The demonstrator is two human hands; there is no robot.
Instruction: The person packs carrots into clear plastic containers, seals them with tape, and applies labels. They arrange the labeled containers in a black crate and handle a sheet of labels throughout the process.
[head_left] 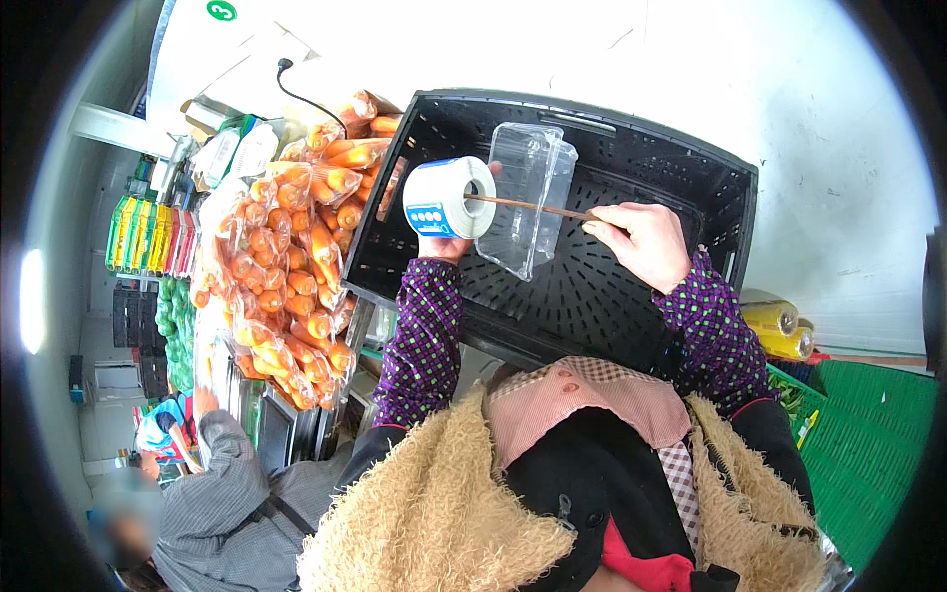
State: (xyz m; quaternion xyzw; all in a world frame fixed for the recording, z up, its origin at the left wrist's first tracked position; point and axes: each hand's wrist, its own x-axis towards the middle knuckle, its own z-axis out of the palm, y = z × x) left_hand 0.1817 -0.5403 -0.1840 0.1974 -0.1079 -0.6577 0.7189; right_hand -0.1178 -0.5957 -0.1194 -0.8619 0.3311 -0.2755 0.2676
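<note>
Head view: my right hand point(646, 242) pinches a thin brown stick point(528, 206) threaded into the white roll of labels point(449, 197) gripped by my left hand point(446, 245), at ten o'clock. I judge I'm mounting it; next I'd seat it. Beyond, a clear plastic clamshell tray point(533, 192) lies in the black slotted plastic crate point(592, 296).

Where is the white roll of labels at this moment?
In the head view, the white roll of labels is left of centre, held up by the left hand over the black crate, beside the clear plastic box.

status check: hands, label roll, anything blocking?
Left hand holds label roll from below. Right hand grips thin stick run into the roll's core. Clear plastic bag hangs behind the stick, over black crate. Nothing blocking.
</note>
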